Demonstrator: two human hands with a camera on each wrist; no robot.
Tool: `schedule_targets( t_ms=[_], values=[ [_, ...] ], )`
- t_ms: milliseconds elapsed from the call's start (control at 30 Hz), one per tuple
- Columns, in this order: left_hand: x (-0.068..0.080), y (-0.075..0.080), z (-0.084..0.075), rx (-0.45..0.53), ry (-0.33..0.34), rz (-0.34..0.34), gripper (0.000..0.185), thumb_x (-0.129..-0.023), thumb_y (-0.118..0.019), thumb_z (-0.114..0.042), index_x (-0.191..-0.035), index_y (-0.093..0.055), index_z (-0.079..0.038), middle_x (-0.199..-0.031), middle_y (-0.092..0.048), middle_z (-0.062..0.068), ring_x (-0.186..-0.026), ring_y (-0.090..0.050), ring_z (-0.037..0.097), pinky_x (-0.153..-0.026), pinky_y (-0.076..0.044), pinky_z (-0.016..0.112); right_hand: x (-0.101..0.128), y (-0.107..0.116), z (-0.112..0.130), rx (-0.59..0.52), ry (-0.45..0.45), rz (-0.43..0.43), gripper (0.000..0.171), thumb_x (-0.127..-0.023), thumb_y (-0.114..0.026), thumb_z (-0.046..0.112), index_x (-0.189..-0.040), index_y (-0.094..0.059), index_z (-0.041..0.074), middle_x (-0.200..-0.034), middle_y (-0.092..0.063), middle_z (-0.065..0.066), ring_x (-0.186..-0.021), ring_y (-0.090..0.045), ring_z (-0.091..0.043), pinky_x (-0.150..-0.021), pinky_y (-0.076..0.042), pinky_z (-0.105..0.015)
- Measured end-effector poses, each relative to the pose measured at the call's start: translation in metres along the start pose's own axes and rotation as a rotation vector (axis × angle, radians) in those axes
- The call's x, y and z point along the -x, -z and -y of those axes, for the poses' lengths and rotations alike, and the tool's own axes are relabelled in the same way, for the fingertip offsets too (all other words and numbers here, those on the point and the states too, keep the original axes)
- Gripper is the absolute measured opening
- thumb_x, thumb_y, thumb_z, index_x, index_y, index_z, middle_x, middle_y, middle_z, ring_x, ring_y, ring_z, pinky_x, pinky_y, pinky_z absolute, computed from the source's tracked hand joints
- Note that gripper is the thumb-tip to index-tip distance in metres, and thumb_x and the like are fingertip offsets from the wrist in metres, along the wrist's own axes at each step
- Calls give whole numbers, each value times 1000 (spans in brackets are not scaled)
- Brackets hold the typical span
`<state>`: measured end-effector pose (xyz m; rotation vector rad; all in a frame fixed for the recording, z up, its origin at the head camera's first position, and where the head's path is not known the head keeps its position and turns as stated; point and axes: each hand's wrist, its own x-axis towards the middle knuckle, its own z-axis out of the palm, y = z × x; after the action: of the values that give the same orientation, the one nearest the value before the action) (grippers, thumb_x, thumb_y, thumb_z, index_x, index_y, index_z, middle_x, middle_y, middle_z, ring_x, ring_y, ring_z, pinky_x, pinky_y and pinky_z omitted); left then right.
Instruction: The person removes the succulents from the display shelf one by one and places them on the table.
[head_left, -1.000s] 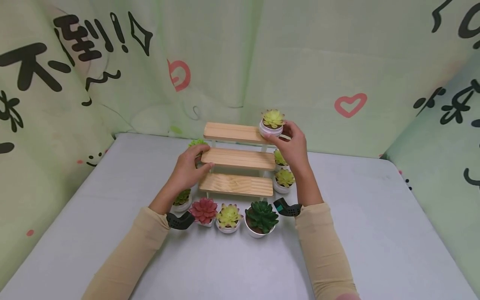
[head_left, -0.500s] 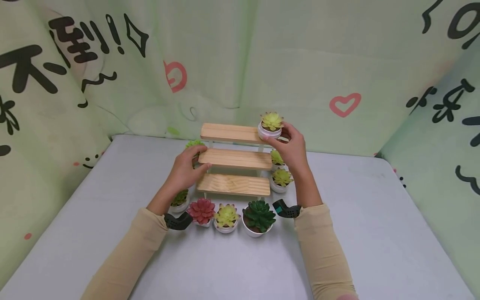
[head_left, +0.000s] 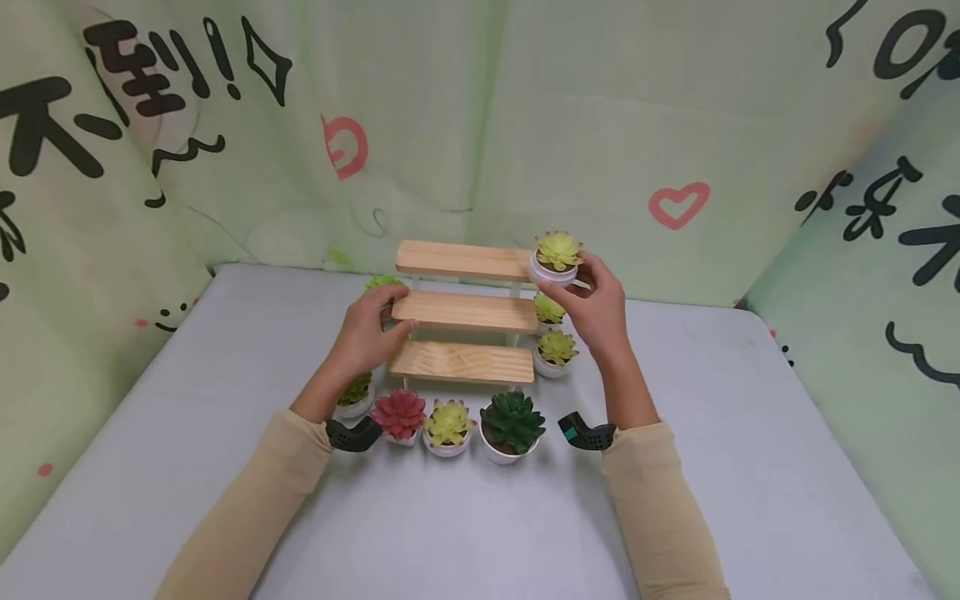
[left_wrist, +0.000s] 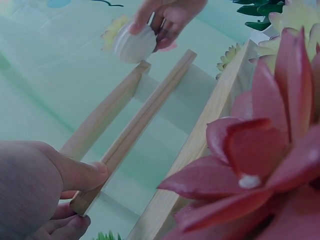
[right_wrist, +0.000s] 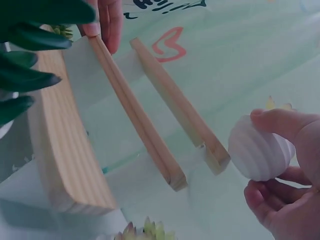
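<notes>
A three-step wooden stand (head_left: 462,312) sits toward the back of a grey counter (head_left: 750,467), and everything here is placed relative to it.

The right hand (head_left: 592,304) grasps a small white ribbed pot holding a yellow-green succulent (head_left: 557,257), with fingers and thumb curled round the pot's sides. The pot is held at the right end of the stand's top step. In the right wrist view it hangs just past that end of the board, close beside it and not resting on it (right_wrist: 260,150). The left wrist view shows the same pot (left_wrist: 134,42) in the fingers off the far end of the top board.

The left hand (head_left: 367,333) holds the left end of the stand's middle step. Its thumb lies along the board's front edge, and the other fingers wrap behind and under it (left_wrist: 55,185).

Right of the stand, two yellow-green succulents in white pots (head_left: 555,348) stand one behind the other on the counter. In front of the stand runs a row of potted plants: a red succulent (head_left: 398,414), a pale yellow one (head_left: 447,423) and a dark green one (head_left: 512,423). A small green plant (head_left: 354,392) sits at the stand's front left corner, partly hidden by the left forearm. Another green plant (head_left: 382,282) peeks out behind the left hand.

Both arms wear tan sleeves (head_left: 652,517). A pale green cloth with black characters and red hearts (head_left: 600,125) hangs behind the stand.
</notes>
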<state>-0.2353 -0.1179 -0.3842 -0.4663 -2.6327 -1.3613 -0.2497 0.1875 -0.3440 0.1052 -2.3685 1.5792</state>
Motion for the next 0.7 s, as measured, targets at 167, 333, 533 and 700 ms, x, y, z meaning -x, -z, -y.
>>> schedule_targets(
  t_ms=[167, 333, 533, 700],
  values=[
    [-3, 1, -1, -11, 4, 5, 51, -91, -67, -9, -136, -48, 4, -140, -47, 23, -132, -46, 37, -107, -48, 41, 9, 8, -2, 9, 4, -11, 62, -84, -76, 26, -138, -49, 11, -129, -56, -10, -116, -53, -16, -101, -51, -29],
    [-4, 1, -1, -22, 8, 4, 51, -90, -67, -9, -136, -48, 4, -140, -47, 23, -132, -46, 37, -107, -48, 42, 18, 13, -5, 28, -9, 4, 63, -85, -75, 26, -139, -47, 9, -129, -55, -11, -116, -53, -17, -104, -51, -31],
    [-2, 0, 0, -21, -9, -6, 51, -90, -68, -8, -135, -48, 4, -140, -47, 23, -130, -47, 37, -107, -48, 42, 29, 18, -11, 70, -12, 15, 65, -85, -76, 27, -140, -47, 8, -130, -55, -11, -118, -54, -19, -106, -50, -35],
    [-1, -1, 1, -10, -18, -8, 51, -90, -68, -7, -135, -48, 5, -139, -47, 24, -130, -48, 38, -107, -48, 41, 39, 24, -15, 93, -22, 25, 66, -85, -76, 26, -140, -46, 8, -131, -55, -12, -118, -54, -21, -106, -49, -40]
  ],
)
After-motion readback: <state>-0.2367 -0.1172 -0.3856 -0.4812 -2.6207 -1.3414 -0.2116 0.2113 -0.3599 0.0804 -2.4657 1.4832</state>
